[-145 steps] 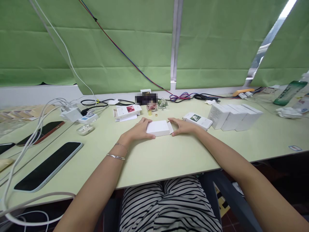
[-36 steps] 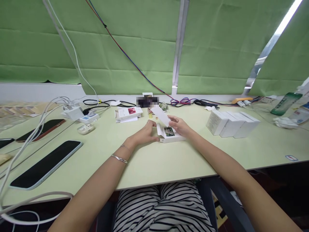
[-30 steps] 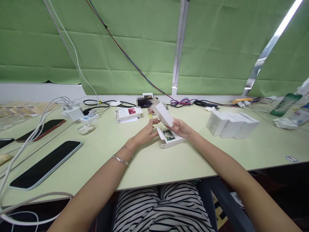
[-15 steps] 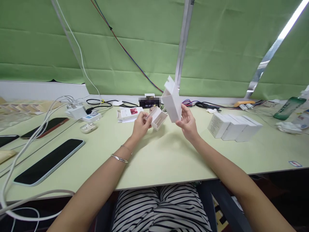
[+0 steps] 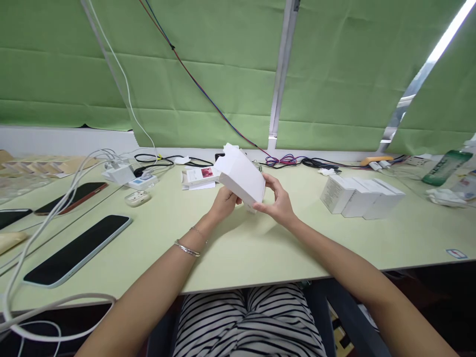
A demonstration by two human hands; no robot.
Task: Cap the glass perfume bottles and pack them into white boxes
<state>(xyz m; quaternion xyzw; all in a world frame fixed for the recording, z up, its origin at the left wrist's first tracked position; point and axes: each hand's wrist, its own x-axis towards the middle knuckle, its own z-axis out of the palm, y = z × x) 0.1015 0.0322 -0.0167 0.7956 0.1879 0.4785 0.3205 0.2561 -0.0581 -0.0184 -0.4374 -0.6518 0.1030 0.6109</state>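
Right hand [image 5: 275,201] pinches the near end of a tilted white paperboard carton [image 5: 242,173], thumb at its lower corner; from those fingers the long axis runs up, leftward and away. Left hand [image 5: 222,204] curls under the carton, which screens its fingertips; grip cannot be told. Just left beyond: a red-pictured carton [image 5: 197,175]. Well right: a row of white cartons [image 5: 362,198]. Farthest, beyond the right fingers: coiled black cable [image 5: 317,162].
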